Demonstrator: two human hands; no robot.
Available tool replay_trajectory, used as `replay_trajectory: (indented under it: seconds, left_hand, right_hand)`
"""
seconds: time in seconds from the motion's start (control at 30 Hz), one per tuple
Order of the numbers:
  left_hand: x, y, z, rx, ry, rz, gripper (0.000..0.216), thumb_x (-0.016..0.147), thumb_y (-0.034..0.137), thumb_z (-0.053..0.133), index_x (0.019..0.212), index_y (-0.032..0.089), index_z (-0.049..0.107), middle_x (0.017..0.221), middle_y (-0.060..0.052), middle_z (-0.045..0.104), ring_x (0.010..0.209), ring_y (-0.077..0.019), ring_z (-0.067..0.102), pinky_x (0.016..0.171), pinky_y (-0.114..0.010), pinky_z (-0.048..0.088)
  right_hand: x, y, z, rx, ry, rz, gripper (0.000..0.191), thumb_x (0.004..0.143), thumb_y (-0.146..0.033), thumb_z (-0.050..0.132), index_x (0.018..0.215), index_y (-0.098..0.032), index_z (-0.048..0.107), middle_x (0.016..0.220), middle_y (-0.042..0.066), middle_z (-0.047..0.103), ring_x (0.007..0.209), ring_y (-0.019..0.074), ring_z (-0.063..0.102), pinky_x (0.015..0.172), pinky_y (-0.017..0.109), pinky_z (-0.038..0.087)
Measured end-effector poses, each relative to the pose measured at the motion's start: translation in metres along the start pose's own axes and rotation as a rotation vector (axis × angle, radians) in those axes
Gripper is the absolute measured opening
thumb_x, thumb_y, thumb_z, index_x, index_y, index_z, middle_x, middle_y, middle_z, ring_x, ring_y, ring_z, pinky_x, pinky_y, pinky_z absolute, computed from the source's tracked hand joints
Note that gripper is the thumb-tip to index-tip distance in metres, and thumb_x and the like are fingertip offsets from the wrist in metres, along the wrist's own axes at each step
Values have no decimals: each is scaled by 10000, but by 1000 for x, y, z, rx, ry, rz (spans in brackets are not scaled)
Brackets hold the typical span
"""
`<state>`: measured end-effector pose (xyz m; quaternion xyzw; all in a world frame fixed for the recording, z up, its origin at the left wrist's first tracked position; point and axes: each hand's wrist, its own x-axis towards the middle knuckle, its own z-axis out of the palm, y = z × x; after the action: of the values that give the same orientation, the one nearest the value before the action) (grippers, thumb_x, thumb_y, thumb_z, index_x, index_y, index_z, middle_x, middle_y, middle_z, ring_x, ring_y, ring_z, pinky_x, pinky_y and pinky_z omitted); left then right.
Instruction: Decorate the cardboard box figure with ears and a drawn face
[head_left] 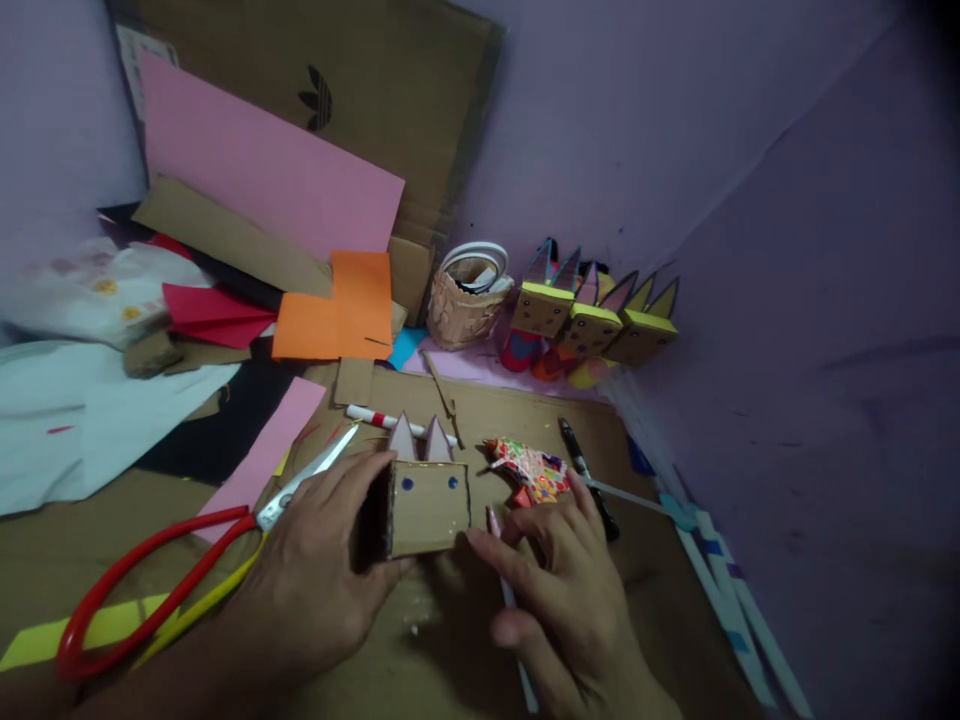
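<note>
Near six o'clock, left hand (322, 555) pinches eared cardboard box (430, 515); right hand (574, 575) half-spread, hold on pen (508, 592) unclear. Likely light, stiff; grip sides.

Two hands (319, 555); four eared boxes (430, 515); one scissors (225, 535); one basket (461, 312)

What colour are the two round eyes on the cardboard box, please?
Dark blue; the eyes on the box show best in the head view.
</note>
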<state>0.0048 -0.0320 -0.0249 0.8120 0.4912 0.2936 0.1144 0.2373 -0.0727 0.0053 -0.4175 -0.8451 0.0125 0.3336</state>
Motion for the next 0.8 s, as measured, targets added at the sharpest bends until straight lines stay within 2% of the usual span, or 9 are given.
replay_trajectory:
  seconds: [0.13, 0.43, 0.53, 0.57, 0.63, 0.7, 0.73, 0.8]
  left_hand:
    - [0, 0, 0, -9, -6, -3, 645, 752, 306, 624, 1329, 232, 344, 1280, -147, 570, 1148, -341, 576, 920, -503, 541]
    - [-1, 2, 1, -35, -16, -22, 655, 744, 295, 641, 1322, 262, 335, 1249, -110, 585, 1174, -340, 561, 934, -511, 531]
    - [-2, 2, 1, -37, -22, -25, 661, 751, 305, 643, 1330, 260, 327, 1276, -120, 570, 1180, -342, 555, 943, -519, 524]
    - [-2, 2, 1, -35, -19, -30, 664, 750, 304, 643, 1332, 259, 327, 1283, -123, 566, 1184, -345, 552, 946, -525, 520]
    - [-3, 2, 1, -26, -13, -37, 674, 740, 297, 642, 1337, 259, 330, 1297, -125, 560, 1188, -349, 546, 949, -534, 517]
    - [-3, 2, 1, -20, -13, -40, 683, 728, 290, 646, 1335, 256, 336, 1294, -127, 563, 1183, -349, 548, 949, -533, 517]
    - [-3, 2, 1, -18, -14, -38, 686, 721, 287, 650, 1332, 253, 340, 1288, -128, 566, 1176, -347, 552, 945, -529, 521]
    - [-3, 2, 1, -16, -7, -30, 688, 714, 284, 656, 1327, 246, 346, 1281, -129, 570, 1168, -344, 558, 942, -521, 525]
  right_hand:
    - [-2, 0, 7, -6, -41, -6, 459, 981, -491, 342, 1216, -208, 616, 932, 49, 536, 903, 219, 530, 1085, 652, 136]
    - [2, 0, 9, 1, -82, -11, 434, 978, -465, 375, 1268, -217, 580, 941, 40, 531, 894, 213, 516, 1090, 589, 140]
    - [-2, -1, 12, 74, -50, 41, 451, 974, -491, 367, 1295, -245, 565, 939, 35, 524, 887, 216, 524, 1078, 607, 132]
    - [-4, -2, 13, 124, -25, 83, 462, 973, -507, 353, 1302, -259, 562, 933, 32, 518, 879, 216, 528, 1064, 604, 161]
    - [-6, -3, 14, 262, 25, 200, 471, 972, -531, 325, 1304, -294, 560, 933, 31, 504, 867, 215, 531, 984, 550, 306]
    - [-6, -5, 13, 387, 54, 313, 467, 971, -541, 312, 1296, -317, 562, 960, 39, 492, 871, 214, 524, 812, 428, 424]
    - [-6, -5, 13, 421, 58, 349, 461, 973, -538, 309, 1290, -321, 564, 975, 44, 485, 877, 213, 519, 737, 379, 434]
    - [-4, -5, 13, 422, 50, 363, 454, 980, -522, 304, 1288, -308, 560, 994, 51, 475, 883, 211, 510, 683, 346, 424]
